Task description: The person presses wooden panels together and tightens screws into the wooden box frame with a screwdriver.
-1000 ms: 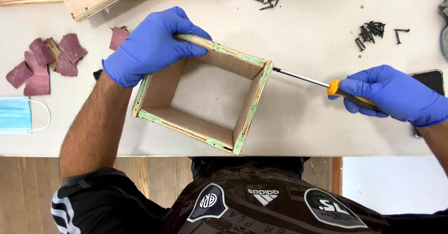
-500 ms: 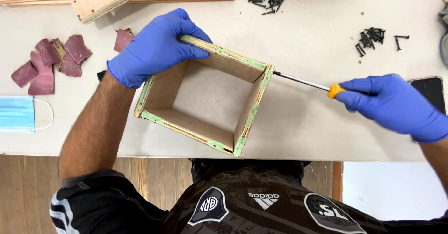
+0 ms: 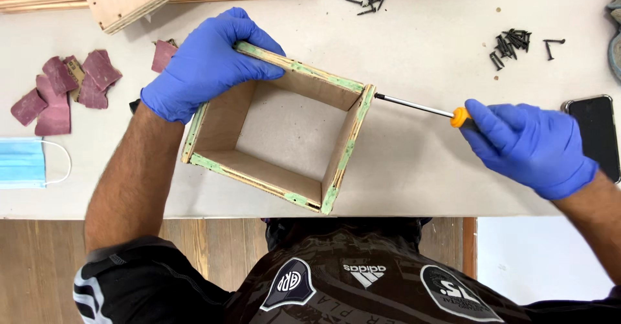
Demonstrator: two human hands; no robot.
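Gripping the open wooden box frame (image 3: 278,143) at frame centre on the tabletop (image 3: 420,169), my left hand (image 3: 204,65) wraps its upper-left corner; my right hand (image 3: 530,146) closes around a screwdriver (image 3: 417,107), tip touching the frame's right wall. Stiff, probably light; best held by its edges.

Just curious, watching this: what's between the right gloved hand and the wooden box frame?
In the head view, only the screwdriver: its orange-collared handle sits in the right hand and its metal shaft spans bare table to the wooden box frame.

One wooden frame (image 3: 278,140), one screwdriver (image 3: 420,107), two screw piles (image 3: 511,43), one mask (image 3: 26,162), one phone (image 3: 595,133)
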